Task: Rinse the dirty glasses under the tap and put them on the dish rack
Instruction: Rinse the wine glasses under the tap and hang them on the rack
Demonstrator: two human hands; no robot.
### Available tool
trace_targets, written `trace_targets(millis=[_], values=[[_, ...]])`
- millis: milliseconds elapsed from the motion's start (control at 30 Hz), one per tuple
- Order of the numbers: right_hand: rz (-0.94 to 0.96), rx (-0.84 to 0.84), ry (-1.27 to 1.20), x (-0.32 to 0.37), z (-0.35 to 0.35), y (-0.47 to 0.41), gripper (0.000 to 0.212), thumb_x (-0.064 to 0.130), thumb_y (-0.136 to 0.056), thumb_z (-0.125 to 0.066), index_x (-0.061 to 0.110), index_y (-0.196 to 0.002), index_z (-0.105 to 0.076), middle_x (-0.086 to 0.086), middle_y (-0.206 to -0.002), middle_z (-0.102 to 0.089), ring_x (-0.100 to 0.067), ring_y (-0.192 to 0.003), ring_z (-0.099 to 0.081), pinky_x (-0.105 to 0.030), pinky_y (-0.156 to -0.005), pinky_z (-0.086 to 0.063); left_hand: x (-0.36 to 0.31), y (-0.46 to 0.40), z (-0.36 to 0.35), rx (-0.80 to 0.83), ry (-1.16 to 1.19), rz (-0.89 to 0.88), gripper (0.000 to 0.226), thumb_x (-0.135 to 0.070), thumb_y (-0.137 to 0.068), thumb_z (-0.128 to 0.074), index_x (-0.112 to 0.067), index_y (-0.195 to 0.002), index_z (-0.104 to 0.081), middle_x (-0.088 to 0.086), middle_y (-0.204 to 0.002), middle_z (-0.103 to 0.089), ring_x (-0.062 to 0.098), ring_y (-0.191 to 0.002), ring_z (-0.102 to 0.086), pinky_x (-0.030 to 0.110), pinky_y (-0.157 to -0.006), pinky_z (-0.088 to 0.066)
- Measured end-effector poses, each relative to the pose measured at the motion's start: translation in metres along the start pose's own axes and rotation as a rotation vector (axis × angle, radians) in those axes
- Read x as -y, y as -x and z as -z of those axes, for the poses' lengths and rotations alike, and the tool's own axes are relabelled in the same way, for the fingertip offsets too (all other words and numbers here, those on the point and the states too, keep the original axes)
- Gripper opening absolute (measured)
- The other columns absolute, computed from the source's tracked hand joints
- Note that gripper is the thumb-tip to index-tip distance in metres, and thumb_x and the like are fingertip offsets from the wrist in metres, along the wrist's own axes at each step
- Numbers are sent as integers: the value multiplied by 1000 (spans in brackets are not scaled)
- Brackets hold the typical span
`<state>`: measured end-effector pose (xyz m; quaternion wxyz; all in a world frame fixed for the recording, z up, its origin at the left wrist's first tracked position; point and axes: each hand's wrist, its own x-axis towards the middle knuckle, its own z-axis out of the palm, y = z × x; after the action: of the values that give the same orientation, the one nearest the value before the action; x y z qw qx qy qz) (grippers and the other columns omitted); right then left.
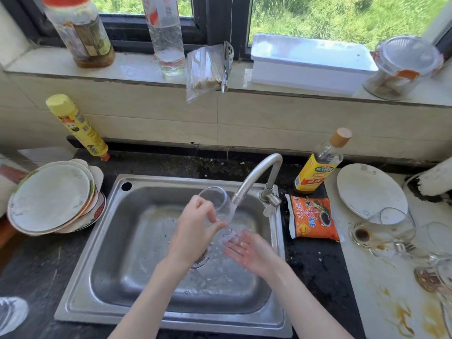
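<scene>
Mid-rinse on one glass (219, 206), tilted on its side right at the tap (259, 172) spout over the sink (117, 241). Plenty left though: more dirty glasses (391, 221) lying on the stained desk (381, 289) off to the right, none racked as far as visible, no dish rack in sight. Left hand (195, 228) curled round the glass body, pinching it. Right hand (249, 250) flat and spread, palm up just below the base, catching water.

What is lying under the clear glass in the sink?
Under the clear drinking glass lies the open right hand and wet steel sink. The left hand hides the drain.
</scene>
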<state>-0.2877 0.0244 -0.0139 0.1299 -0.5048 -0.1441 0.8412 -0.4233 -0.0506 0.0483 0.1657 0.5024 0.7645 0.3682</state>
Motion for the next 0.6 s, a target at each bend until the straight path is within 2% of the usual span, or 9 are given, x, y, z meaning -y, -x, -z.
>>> trace_targets(millis=[67, 133, 167, 233, 300, 400, 467, 533, 600], values=[[-15, 1, -53, -2, 0, 0, 20, 14, -98, -40, 3, -99, -57, -15, -96, -63, -25, -89, -60, -37, -81, -49, -1, 2, -4, 9, -62, -104, 36, -19, -70, -80, -18, -67, -44, -6, -105, -43, 7, -90, -49, 7, -75, -32], [-15, -2, -102, -1, 0, -1, 24, 17, -99, -39, 4, -94, -59, -14, -95, -63, -25, -90, -59, -38, -88, -46, 1, 6, -6, 9, -47, -141, 34, -18, -72, -78, -17, -69, -45, -6, -125, -36, 6, -106, -46, 13, -87, -34], [-25, -3, -114, -2, 1, -2, 24, 17, -99, -39, 5, -93, -59, -14, -95, -63, -25, -90, -59, -40, -92, -44, 3, 9, -7, 11, -29, -145, 33, -17, -72, -78, -17, -70, -45, -4, -133, -32, 5, -111, -44, 12, -92, -32], [-53, -5, -108, -5, 1, -4, 21, 16, -98, -42, 6, -93, -59, -13, -96, -62, -24, -90, -58, -41, -98, -40, 7, 11, -11, -2, 6, -148, 35, -14, -71, -79, -18, -74, -45, 1, -143, -23, -5, -114, -39, 3, -96, -25], [-78, -10, -88, -12, 3, -9, 17, 15, -97, -45, 7, -92, -60, -12, -95, -61, -23, -88, -59, -40, -95, -42, 11, 12, -18, -1, 64, -139, 42, -12, -69, -80, -23, -82, -42, -3, -140, -26, -13, -119, -33, 0, -97, -22], [-119, -33, -109, -21, 6, -18, 17, 11, -95, -47, 7, -82, -58, -13, -92, -60, -24, -86, -58, -38, -84, -45, 15, 11, -27, 52, 187, -55, 63, -12, -65, -82, -36, -99, -34, -17, -124, -40, -1, -119, -40, 12, -97, -32], [-135, -58, -126, -25, 9, -23, 17, 12, -95, -45, 8, -83, -57, -13, -93, -60, -25, -86, -59, -38, -79, -45, 17, 11, -34, 116, 281, 37, 80, -13, -64, -83, -39, -117, -29, -16, -123, -41, -4, -115, -41, 10, -94, -34], [-138, -65, -133, -25, 12, -25, 18, 15, -97, -43, 8, -88, -56, -13, -93, -61, -25, -87, -59, -39, -79, -44, 20, 8, -41, 161, 353, 121, 98, -13, -64, -83, -41, -132, -18, -18, -125, -41, -6, -116, -42, 7, -94, -32], [-129, -70, -147, -22, 15, -26, 19, 18, -99, -40, 7, -94, -55, -13, -93, -60, -25, -87, -59, -40, -87, -41, 22, 5, -47, 163, 366, 166, 102, -14, -64, -84, -37, -137, -16, -20, -126, -42, -6, -118, -42, 8, -96, -33]])
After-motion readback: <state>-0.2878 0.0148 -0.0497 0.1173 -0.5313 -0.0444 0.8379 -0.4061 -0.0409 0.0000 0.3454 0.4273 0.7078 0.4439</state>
